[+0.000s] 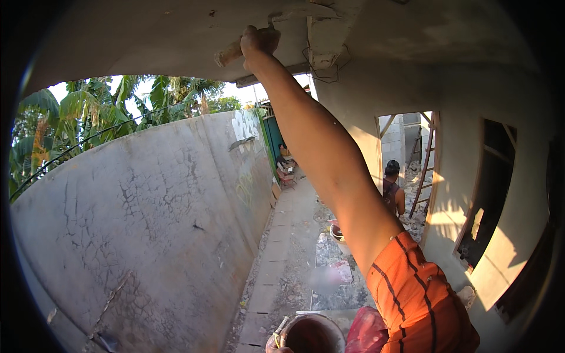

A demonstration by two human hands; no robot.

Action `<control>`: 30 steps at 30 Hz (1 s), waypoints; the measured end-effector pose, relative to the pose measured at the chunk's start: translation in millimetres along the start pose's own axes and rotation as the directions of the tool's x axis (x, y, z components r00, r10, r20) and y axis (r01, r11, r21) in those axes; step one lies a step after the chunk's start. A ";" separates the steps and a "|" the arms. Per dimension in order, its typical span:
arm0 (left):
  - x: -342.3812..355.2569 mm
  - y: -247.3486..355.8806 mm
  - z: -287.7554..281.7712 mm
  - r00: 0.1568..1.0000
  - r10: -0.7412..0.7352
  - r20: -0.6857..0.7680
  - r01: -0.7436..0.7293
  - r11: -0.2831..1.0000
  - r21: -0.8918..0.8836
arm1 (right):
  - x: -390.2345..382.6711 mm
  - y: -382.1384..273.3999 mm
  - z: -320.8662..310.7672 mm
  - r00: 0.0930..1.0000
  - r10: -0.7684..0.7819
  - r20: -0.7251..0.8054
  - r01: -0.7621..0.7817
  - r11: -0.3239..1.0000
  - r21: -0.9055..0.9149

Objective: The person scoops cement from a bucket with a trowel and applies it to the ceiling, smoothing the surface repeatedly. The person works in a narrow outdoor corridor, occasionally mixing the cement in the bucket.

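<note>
My right arm, in an orange sleeve, reaches up to the grey ceiling (pixel 147 38). My right hand (pixel 257 46) is wrapped round a pale, plaster-crusted tool (pixel 229 54) just below the ceiling surface, beside a beam (pixel 323 35) with loose wires; the tool's exact kind is unclear. At the bottom edge my left hand (pixel 279 347) grips a bucket (pixel 313 317) by its rim or handle, mostly out of frame. The bucket has a dark inside and a pale, stained rim.
A cracked wall (pixel 118 223) curves along a narrow path (pixel 271 247), banana trees behind. A person in a dark top (pixel 394 188) stands by a doorway with a ladder (pixel 424 165). Another person (pixel 283 154) sits down the path. Buckets (pixel 338 235) and a window opening (pixel 488 176) are to the right.
</note>
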State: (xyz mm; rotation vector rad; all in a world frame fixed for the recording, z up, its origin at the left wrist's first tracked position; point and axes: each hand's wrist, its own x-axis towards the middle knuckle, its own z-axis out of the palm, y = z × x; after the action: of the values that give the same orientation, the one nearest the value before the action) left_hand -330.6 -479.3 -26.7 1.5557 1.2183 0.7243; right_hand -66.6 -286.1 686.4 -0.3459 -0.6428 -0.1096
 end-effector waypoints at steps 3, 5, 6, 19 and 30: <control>4.7 11.2 -4.9 0.999 0.032 0.004 -0.032 0.999 -0.034 | -12.3 28.8 -15.1 0.986 -0.156 0.050 0.157 0.987 -0.016; -1.7 11.3 -2.1 0.995 0.100 0.024 -0.094 0.977 -0.190 | -61.4 23.3 -41.8 0.938 0.082 0.338 -0.164 0.961 0.222; 0.9 12.4 -2.5 0.997 0.071 0.021 -0.067 0.983 -0.173 | -66.3 22.9 -60.1 0.919 0.091 0.385 -0.215 0.932 0.293; 1.0 27.4 3.5 0.978 -0.194 0.079 0.202 0.974 -0.101 | 16.7 -31.6 -52.4 0.879 0.256 0.402 -0.364 0.905 0.221; 13.9 6.6 -6.4 0.993 0.067 0.102 -0.002 0.845 -0.535 | -61.7 16.5 -55.9 0.875 -0.183 0.448 0.111 0.977 0.181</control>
State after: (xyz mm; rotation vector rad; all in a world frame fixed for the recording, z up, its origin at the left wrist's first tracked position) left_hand -329.6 -464.1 -20.0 1.1327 0.8054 0.8943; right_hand -80.7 -290.6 602.8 -0.1737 -1.1487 -0.1245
